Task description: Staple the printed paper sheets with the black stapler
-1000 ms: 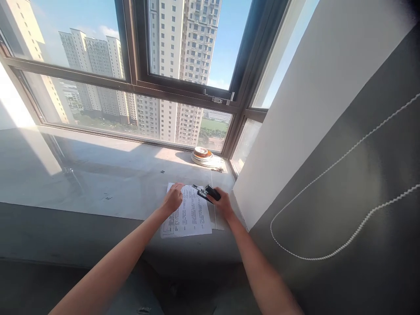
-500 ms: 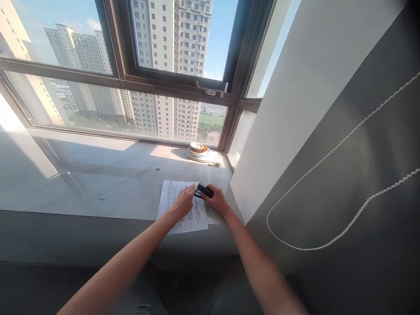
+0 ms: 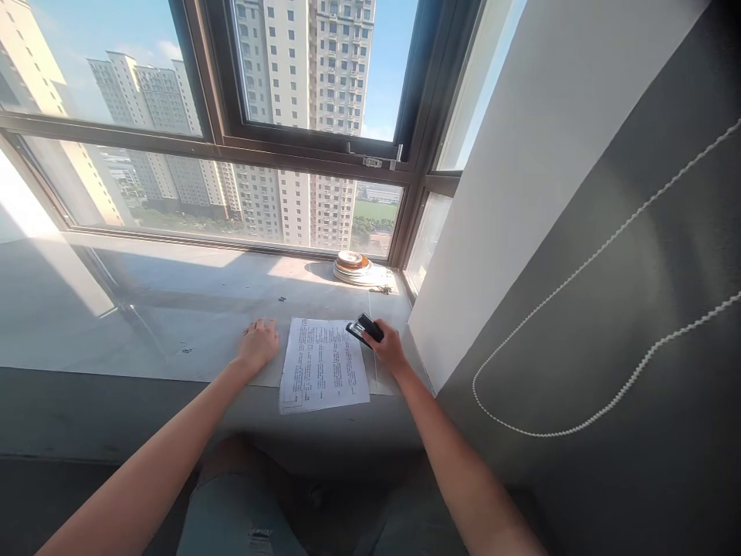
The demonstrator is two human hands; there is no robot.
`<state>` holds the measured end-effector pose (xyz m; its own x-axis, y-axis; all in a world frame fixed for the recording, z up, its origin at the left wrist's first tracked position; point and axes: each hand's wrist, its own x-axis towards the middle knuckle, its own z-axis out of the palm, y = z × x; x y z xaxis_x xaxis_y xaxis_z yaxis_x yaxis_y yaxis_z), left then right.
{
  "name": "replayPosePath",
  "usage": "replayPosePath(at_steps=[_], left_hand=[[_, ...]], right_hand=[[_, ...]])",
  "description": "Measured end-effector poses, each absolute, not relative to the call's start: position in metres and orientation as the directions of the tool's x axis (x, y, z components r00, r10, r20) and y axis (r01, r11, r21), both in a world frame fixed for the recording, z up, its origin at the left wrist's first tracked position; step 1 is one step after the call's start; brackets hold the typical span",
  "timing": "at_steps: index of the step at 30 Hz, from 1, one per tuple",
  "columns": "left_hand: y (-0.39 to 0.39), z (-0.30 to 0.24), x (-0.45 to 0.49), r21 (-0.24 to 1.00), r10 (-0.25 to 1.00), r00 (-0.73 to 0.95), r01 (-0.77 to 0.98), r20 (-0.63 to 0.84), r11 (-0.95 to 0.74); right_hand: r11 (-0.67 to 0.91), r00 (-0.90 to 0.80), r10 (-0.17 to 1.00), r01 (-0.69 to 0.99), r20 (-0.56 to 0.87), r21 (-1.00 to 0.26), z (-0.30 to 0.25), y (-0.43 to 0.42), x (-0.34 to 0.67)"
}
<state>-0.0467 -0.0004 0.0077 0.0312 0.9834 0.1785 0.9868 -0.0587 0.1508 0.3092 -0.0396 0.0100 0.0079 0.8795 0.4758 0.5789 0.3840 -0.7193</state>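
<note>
My right hand (image 3: 387, 345) is wrapped round a black stapler (image 3: 370, 329). The stapler's jaws are apart, and its front end sits over the top right corner of a printed sheet of paper (image 3: 321, 367). That sheet lies on the pale window sill (image 3: 220, 340), its lower edge reaching over the sill's front edge. Left of the paper, apart from it, my left hand (image 3: 258, 345) rests on the sill with fingers loosely bent and nothing visible in them.
A coiled white roll (image 3: 353, 270) with an orange band stands by the window corner. Small dark bits (image 3: 282, 299), like staples, lie on the sill, others (image 3: 186, 351) nearer its front. A bead chain (image 3: 549, 435) hangs along the right wall.
My left hand has moved left, off the paper and stapler, onto the sill. The stapler, still in my right hand, has tilted and shifted slightly right, and its jaws now show.
</note>
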Motion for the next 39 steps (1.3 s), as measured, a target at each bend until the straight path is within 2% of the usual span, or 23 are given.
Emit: replayPosePath(at_steps=[4, 11, 15, 20, 27, 31, 39], left_hand=[[0.004, -0.012, -0.094, 0.104, 0.988, 0.084, 0.99, 0.127, -0.098], [0.0, -0.009, -0.081, 0.108, 0.989, 0.059, 0.991, 0.134, -0.074], [-0.001, -0.007, -0.081, 0.094, 0.987, 0.057, 0.993, 0.151, -0.072], [-0.002, -0.007, -0.082, 0.084, 0.983, 0.068, 0.993, 0.17, -0.084], [-0.004, -0.003, -0.08, 0.096, 0.985, 0.05, 0.993, 0.166, -0.067], [-0.007, 0.001, -0.077, 0.099, 0.986, 0.051, 0.993, 0.157, -0.067], [-0.008, 0.004, -0.077, 0.129, 0.989, 0.052, 0.989, 0.137, -0.07]], right_hand=[[0.382, 0.01, 0.879, 0.585, 0.477, -0.716, 0.009, -0.037, 0.311], [0.378, 0.023, 0.863, 0.631, 0.504, -0.677, 0.013, -0.043, 0.285], [0.429, -0.095, 0.857, 0.674, 0.506, -0.602, 0.016, -0.051, 0.227], [0.326, -0.027, 0.903, 0.692, 0.428, -0.644, 0.011, -0.042, 0.182], [0.278, -0.007, 0.894, 0.793, 0.448, -0.542, 0.0, -0.036, 0.207], [0.228, 0.042, 0.894, 0.816, 0.447, -0.532, -0.003, -0.036, 0.221], [0.244, 0.055, 0.878, 0.804, 0.476, -0.542, -0.009, -0.024, 0.214]])
